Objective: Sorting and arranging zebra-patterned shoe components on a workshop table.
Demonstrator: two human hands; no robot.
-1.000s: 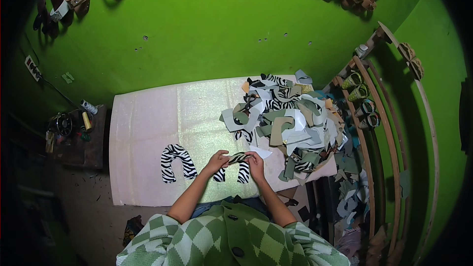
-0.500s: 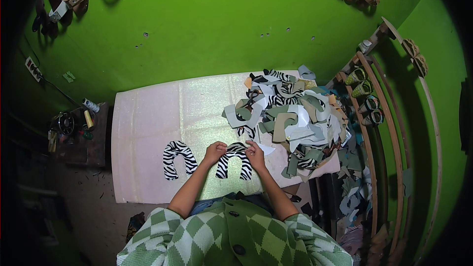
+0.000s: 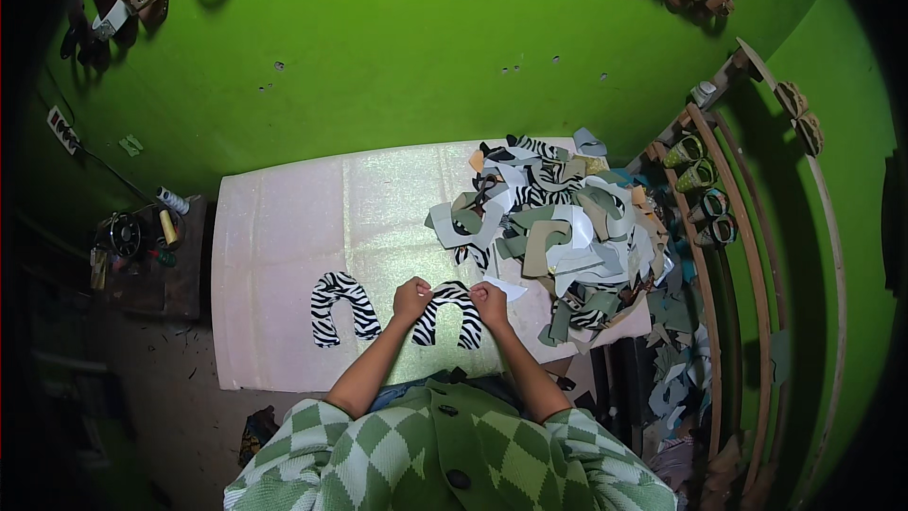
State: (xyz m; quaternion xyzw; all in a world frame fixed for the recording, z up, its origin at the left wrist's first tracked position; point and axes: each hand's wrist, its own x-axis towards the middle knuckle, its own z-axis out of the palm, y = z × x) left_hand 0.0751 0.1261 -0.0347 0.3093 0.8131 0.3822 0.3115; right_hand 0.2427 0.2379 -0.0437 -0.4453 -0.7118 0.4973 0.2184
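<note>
— Zebra-striped horseshoe piece (image 3: 448, 314) lies flat on the white bench (image 3: 284, 237), near its front edge, directly before the person. Do you see how the hands hold it?

— Yes. The left hand (image 3: 410, 300) is closed on the top of the arch at its left side, and the right hand (image 3: 490, 304) is closed at the right side. Both look like they pinch the upper edge, the fingers curled in. A small white slip (image 3: 509, 290) shows just beside the right hand; I cannot tell if it is a backing paper or a separate scrap.

— Which step is it, in your opinion?

— I judge that the piece is being laid down and pressed or peeled at its top edge. A second striped horseshoe piece (image 3: 342, 308) lies already flat to the left, apart from the hands, so it seems one is finished and this one is in work.

— And what does the next move need?

— Probably a steady pinch on both sides, so the thin piece stays flat and does not crease. The big pile of cut pieces (image 3: 558, 227) on the right of the bench is near, so the right elbow should not push it.
</note>
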